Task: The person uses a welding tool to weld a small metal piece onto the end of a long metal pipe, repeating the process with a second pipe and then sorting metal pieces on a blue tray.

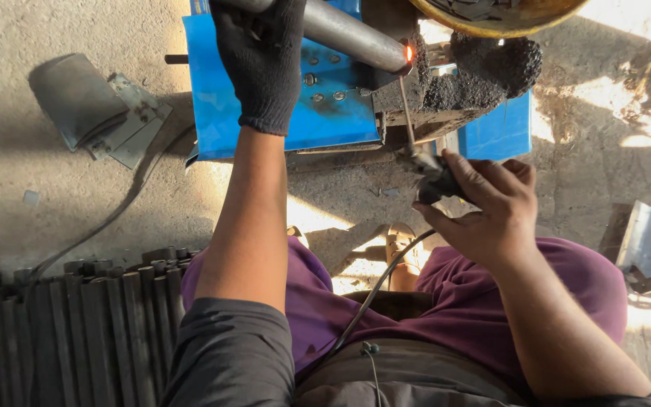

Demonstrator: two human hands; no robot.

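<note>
The left hand [264, 60], in a black glove, is clenched around a grey steel pipe [352, 34] to steady it on the blue stand [220, 105], while right of those fingers the bare right hand [484, 207] grips the electrode holder [435, 181], its rod [406, 113] reaching up to the glowing pipe end [408, 53].

Pipe [344, 32]: grey steel tube in my gloved left hand [261, 64], slanting toward 4 o'clock, its end glowing orange.
Electrode holder [435, 181]: dark, in my bare right hand [484, 207], thin rod [406, 113] pointing to 12 o'clock at the glow.
</note>
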